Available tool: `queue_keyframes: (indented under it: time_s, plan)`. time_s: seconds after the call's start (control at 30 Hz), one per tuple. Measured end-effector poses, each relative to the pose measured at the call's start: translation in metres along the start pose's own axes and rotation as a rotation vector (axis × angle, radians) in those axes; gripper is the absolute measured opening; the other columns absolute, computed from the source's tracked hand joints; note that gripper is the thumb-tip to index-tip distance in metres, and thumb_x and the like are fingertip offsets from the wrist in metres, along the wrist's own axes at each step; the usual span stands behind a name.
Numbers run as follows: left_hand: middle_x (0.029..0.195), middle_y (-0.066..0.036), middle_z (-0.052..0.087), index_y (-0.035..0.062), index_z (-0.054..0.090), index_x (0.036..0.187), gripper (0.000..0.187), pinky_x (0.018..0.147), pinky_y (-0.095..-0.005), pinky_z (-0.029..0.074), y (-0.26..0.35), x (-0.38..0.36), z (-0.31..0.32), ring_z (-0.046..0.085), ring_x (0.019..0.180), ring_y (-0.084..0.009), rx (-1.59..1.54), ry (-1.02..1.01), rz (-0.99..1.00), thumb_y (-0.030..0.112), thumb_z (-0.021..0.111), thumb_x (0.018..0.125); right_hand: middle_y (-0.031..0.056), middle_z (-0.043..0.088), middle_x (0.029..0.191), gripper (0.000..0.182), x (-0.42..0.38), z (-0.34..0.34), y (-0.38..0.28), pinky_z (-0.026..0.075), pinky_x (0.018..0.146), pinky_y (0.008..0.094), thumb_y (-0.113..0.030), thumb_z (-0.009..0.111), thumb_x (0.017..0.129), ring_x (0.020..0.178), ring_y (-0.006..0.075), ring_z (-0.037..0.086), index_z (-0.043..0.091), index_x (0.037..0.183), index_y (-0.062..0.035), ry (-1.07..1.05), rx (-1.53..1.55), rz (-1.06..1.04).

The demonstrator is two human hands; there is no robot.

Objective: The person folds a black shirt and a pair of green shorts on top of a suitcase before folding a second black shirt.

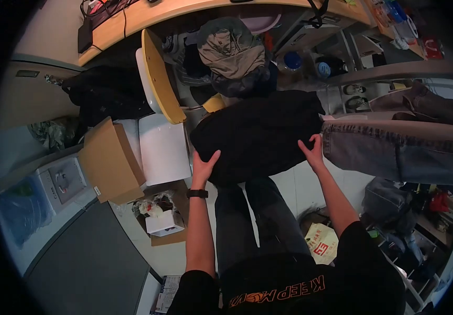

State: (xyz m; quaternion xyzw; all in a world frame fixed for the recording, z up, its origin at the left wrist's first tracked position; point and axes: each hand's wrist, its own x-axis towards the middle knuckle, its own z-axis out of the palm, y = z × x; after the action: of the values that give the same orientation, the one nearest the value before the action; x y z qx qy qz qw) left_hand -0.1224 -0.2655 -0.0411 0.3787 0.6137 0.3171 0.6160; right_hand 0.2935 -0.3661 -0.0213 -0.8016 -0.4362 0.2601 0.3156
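A dark black garment, loosely folded into a wide bundle, spans the space between my two hands above my knees. At its lower left corner is my left hand, thumb over the cloth and the other fingers partly hidden at its edge; a black band sits on that wrist. My right hand grips the right edge with thumb and fingers bent. Which kind of garment it is, the folds do not show. Just beyond it lies a heap of grey and beige clothes.
Grey jeans hang over a rail at right. To the left stand a yellow-and-white chair, an open cardboard box and a box with a white carton. A paper bag is on the floor; a wooden desk runs behind.
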Motion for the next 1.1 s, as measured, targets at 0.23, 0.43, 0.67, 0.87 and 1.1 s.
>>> queue_keyframes:
  time_s: [0.23,0.43,0.67,0.87,1.1]
  plan:
    - [0.130,-0.012,0.064,0.0013,0.053,0.134,0.066,0.104,-0.0359,0.049,0.013,-0.007,-0.041,0.063,0.117,-0.0218,-0.032,0.039,0.086,0.013,0.090,0.079,0.0146,0.044,0.108,0.056,-0.041,0.042,-0.022,0.041,0.093,0.0458,-0.032,0.087,0.079,0.103,0.0349,0.047,0.044,0.105,-0.0052,0.088,-0.056,-0.071]
    - [0.130,-0.011,0.067,0.0008,0.056,0.134,0.065,0.104,-0.0345,0.049,0.020,-0.007,-0.084,0.064,0.117,-0.0197,-0.011,0.044,0.012,0.010,0.089,0.079,0.0166,0.047,0.112,0.053,-0.065,0.067,-0.053,0.040,0.097,0.0493,-0.030,0.087,0.079,0.111,0.0403,0.048,0.046,0.105,-0.0071,0.086,-0.015,-0.028]
    - [0.138,-0.009,0.063,0.0008,0.048,0.147,0.057,0.109,-0.0306,0.042,0.058,-0.041,-0.102,0.058,0.126,-0.0187,-0.317,0.030,-0.137,0.039,0.057,0.105,0.0135,0.057,0.108,0.027,-0.074,0.056,-0.042,0.043,0.096,0.0437,-0.013,0.080,0.086,0.109,0.0346,0.053,0.056,0.098,-0.0066,0.279,0.116,0.012]
    - [0.121,-0.008,0.065,-0.0005,0.054,0.130,0.039,0.100,-0.0313,0.046,0.034,-0.035,-0.075,0.059,0.111,-0.0162,0.094,0.242,0.148,0.025,0.066,0.102,0.0140,0.060,0.115,0.031,-0.052,0.018,-0.012,0.042,0.099,0.0484,0.004,0.066,0.080,0.114,0.0361,0.054,0.061,0.109,-0.0057,0.481,-0.424,0.115]
    - [0.112,-0.017,0.070,-0.0015,0.057,0.127,0.039,0.092,-0.0347,0.050,0.027,-0.041,-0.050,0.065,0.100,-0.0232,0.281,0.459,0.343,0.027,0.066,0.102,0.0167,0.030,0.164,0.068,-0.062,0.136,-0.246,0.018,0.122,0.0559,-0.029,0.067,0.093,0.152,0.0402,0.026,0.043,0.154,-0.0123,-0.186,-0.190,-0.601]
